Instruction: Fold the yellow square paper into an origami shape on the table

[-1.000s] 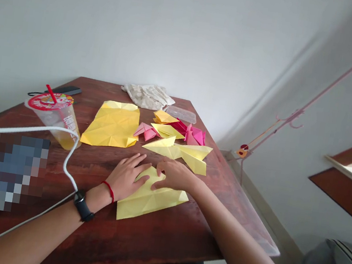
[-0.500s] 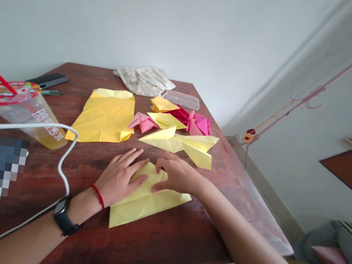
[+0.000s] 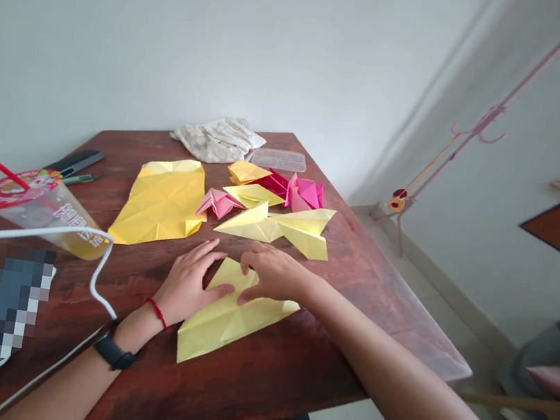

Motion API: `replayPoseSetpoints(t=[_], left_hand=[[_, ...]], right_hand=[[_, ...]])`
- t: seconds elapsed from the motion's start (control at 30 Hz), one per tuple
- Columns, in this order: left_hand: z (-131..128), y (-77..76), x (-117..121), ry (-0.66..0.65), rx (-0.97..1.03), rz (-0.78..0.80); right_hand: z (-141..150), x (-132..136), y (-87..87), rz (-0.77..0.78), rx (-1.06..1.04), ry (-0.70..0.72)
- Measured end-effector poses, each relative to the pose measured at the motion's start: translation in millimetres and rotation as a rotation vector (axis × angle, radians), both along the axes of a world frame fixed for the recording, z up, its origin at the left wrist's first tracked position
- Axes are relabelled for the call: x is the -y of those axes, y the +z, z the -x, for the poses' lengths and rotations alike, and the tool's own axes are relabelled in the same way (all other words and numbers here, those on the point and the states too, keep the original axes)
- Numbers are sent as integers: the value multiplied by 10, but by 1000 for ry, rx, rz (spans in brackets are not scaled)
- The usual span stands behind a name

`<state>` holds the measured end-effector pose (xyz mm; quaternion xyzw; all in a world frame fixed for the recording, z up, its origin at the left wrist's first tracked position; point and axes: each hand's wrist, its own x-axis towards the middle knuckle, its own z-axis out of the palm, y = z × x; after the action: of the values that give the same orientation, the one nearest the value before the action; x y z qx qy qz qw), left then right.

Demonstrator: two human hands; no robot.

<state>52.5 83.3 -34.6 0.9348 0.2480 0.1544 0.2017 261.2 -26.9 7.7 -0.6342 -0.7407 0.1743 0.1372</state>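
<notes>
I note a red-brown wooden table [image 3: 242, 390]. Near edge: creased pale-yellow paper sheet [image 3: 226, 318]. Beyond: creased golden-yellow paper sheet [image 3: 163, 199], folded pink paper shape [image 3: 220, 205]. Left: clear plastic cup with red straw [image 3: 66, 216]. Far end: crumpled whitish cloth [image 3: 220, 139].

No text legible with certainty. Clear plastic cup [image 3: 56, 211]: white characters [image 3: 81, 221] on its side, slanted and blurred, not readable. Lid [image 3: 14, 193]: multicoloured print, any wording too small to make out.

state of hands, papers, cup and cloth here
Left hand, open, palm down
Right hand, fingers curled, thumb apart
Near sheet, creased, under both hands
Deep yellow sheet, creased, one corner folded
Pink papers, folded
Other yellow papers, folded
Drink cup, partly full, straw in
Whitish cloth, crumpled
</notes>
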Motion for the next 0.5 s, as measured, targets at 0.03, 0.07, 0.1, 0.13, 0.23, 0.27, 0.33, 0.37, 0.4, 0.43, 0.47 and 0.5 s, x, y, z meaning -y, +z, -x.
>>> replayPoseSetpoints(t=[0.03, 0.07, 0.1, 0.13, 0.23, 0.27, 0.33, 0.37, 0.4, 0.43, 0.47, 0.5], left_hand=[[-16, 14, -6, 14, 28, 27], [-36, 33, -12, 27, 70, 57], [-59, 59, -19, 36, 120, 96], [-84, 91, -28, 37, 167, 146], [-154, 200, -79, -7, 242, 382], [-167, 231, -105, -21, 256, 474], [-167, 266, -165, -3, 316, 627], [-153, 269, -197, 33, 361, 682], [-133, 263, -226, 80, 414, 730], [-108, 251, -252, 131, 469, 767], [-83, 235, -274, 177, 522, 793], [-61, 219, -291, 212, 570, 810]], right_hand=[[5, 4, 0, -7, -1, 5], [11, 7, -2, -16, -4, 7], [17, 8, -6, -30, -11, 1], [23, 5, -12, -50, -19, -16], [23, -22, -29, -129, -55, -98], [15, -35, -33, -140, -73, -126], [-15, -61, -37, -127, -122, -173], [-33, -72, -40, -116, -158, -196], [-52, -83, -44, -113, -200, -217], [-69, -94, -53, -121, -248, -233], [-85, -106, -65, -138, -300, -244], [-99, -118, -80, -160, -356, -253]])
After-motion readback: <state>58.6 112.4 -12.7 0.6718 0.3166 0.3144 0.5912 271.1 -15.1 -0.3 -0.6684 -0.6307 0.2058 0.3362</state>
